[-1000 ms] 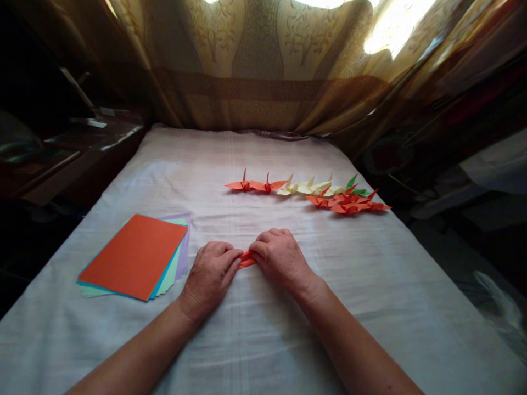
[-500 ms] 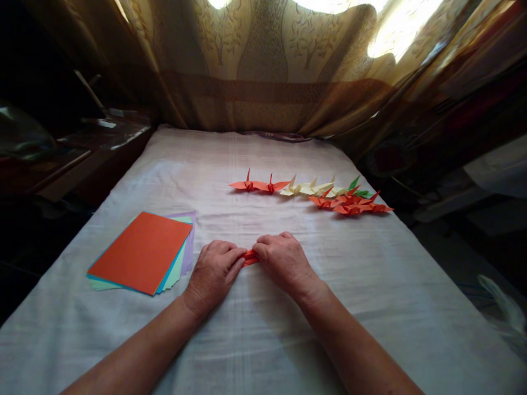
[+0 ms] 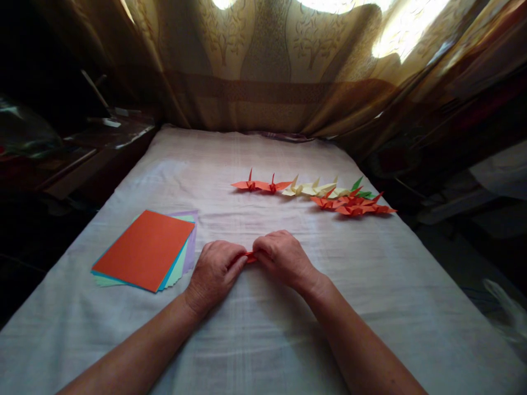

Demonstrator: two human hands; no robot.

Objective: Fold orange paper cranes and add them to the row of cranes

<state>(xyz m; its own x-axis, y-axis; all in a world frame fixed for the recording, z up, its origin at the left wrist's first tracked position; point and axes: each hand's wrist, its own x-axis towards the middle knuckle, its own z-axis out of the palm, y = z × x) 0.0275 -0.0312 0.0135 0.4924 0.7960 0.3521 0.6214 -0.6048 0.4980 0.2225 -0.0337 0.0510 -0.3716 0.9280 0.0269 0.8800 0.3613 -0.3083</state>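
Observation:
A small folded piece of orange paper [image 3: 251, 257] shows as a narrow strip between my two hands, low over the white cloth. My left hand [image 3: 217, 270] pinches its left end between thumb and fingers. At the other end, my right hand [image 3: 283, 257] grips it with curled fingers that cover most of that side. Left of my left hand lies a fanned stack of square paper [image 3: 144, 249], orange on top with blue, pale green and purple edges below. Beyond my hands stand folded paper cranes [image 3: 272, 186] in orange, cream and green.
The white cloth [image 3: 230, 340] covers the table, slightly wrinkled. A patterned curtain [image 3: 267, 93] hangs behind the far edge. At left stands a dark shelf with clear plastic [image 3: 119, 131] on it. A crumpled clear plastic bag [image 3: 504, 302] is at the lower right, beyond the table edge.
The visible part of the orange paper has become narrower between my hands. My right fingers have curled in a little more over it. The view has shifted slightly.

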